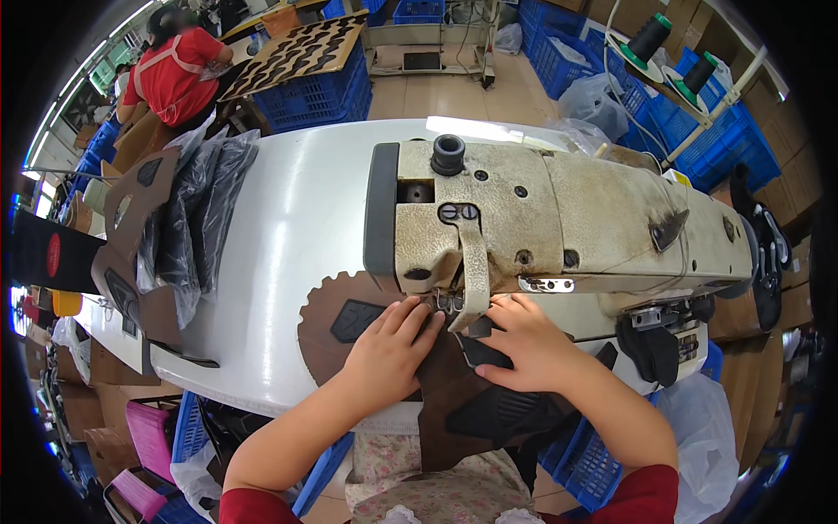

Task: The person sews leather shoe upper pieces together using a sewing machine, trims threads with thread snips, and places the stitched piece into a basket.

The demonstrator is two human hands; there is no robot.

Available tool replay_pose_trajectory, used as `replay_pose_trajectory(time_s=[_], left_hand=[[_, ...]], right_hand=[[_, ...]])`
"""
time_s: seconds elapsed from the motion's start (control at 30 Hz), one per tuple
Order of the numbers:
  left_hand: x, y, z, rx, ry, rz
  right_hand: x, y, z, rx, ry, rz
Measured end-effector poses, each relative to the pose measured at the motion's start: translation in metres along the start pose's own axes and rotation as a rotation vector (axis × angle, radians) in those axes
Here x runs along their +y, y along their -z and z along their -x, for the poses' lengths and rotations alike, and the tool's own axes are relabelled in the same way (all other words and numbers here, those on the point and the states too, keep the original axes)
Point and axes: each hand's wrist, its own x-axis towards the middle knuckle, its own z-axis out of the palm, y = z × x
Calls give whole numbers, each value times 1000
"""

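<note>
A floral garment [397, 480] is nearest; fingers [399, 316] touch brown material [443, 397].

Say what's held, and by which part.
Left hand rests on the brown piece, right hand at the edge of a black patch; whether either grips cannot be told.

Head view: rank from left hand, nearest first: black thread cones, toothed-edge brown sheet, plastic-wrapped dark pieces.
From the left hand:
1. Toothed-edge brown sheet: right at the hand, on its left.
2. Plastic-wrapped dark pieces: table's left end.
3. Black thread cones: far upper right, beyond the sewing machine.
</note>
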Motion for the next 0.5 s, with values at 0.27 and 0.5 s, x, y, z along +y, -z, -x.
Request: replay_pose_trajectory(time_s=[0.27,0.5], left_hand=[[-1,0,-1,18,-4,1],[-2,0,-2,19,-10,22]], right_hand=[[-12,-10,-1,49,-73,70],[-9,-11,0,43,-78,37]])
